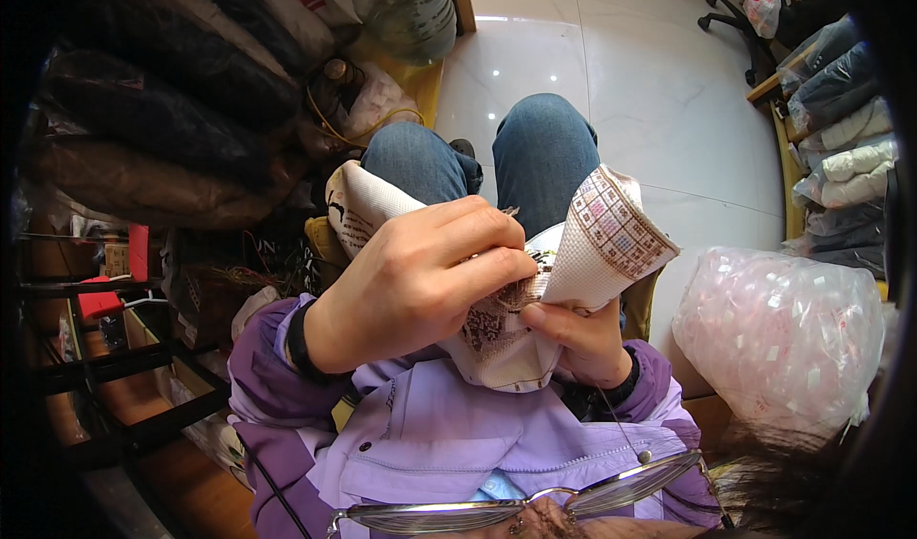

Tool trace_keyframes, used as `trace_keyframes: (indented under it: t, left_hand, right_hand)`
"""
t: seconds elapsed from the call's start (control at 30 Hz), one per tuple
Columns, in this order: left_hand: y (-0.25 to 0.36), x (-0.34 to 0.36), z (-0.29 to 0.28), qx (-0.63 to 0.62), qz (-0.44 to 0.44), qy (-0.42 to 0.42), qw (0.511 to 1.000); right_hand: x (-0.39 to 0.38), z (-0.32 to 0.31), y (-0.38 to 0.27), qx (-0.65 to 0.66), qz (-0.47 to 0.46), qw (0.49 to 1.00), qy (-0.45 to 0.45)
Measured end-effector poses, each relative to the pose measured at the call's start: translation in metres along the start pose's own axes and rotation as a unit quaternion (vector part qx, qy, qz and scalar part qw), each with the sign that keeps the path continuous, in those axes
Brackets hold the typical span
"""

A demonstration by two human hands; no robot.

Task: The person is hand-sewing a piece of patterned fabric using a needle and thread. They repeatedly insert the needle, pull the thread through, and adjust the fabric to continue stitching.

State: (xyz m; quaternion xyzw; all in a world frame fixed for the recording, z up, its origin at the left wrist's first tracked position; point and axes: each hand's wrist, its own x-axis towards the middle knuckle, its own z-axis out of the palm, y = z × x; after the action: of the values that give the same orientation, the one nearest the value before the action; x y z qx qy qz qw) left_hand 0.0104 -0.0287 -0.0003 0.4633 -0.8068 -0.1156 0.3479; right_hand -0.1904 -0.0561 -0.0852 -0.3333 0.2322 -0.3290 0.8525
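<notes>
A cream cross-stitch cloth [611,238] lies bunched and folded across my lap, with a brown printed grid on its right flap and dark brown stitching [489,327] near its middle. My right hand [590,340] grips the cloth from below, its thumb pressed on top beside the stitching. Over the cloth's left part is my left hand [420,276], fingers curled and thumb and fingertips pinched together at the stitched area. Whatever sits in that pinch is hidden or too small to make out. The cloth's left end [368,204] sticks out beyond my left hand, over my left thigh.
My denim-covered knees [546,147] are ahead. On the left are dark wrapped garments [181,99], a black rack [124,367] and a large clear bottle [406,13]. A bulging clear plastic bag [778,334] sits on the right, below shelved folded clothes [850,157]. Pale tiles [669,71] cover the floor.
</notes>
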Motion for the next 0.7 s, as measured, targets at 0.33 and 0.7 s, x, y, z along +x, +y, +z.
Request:
trace_keyframes:
  t: [0.33, 0.7]
  left_hand:
    - [-0.006, -0.006, 0.002, -0.049, -0.003, 0.013, 0.999]
    - [0.011, -0.02, 0.008, 0.145, 0.131, 0.037, 0.98]
  right_hand:
    - [0.001, 0.001, 0.001, 0.002, 0.0, 1.0, 0.0]
    - [0.004, 0.002, -0.007, 0.043, 0.015, 0.999, -0.016]
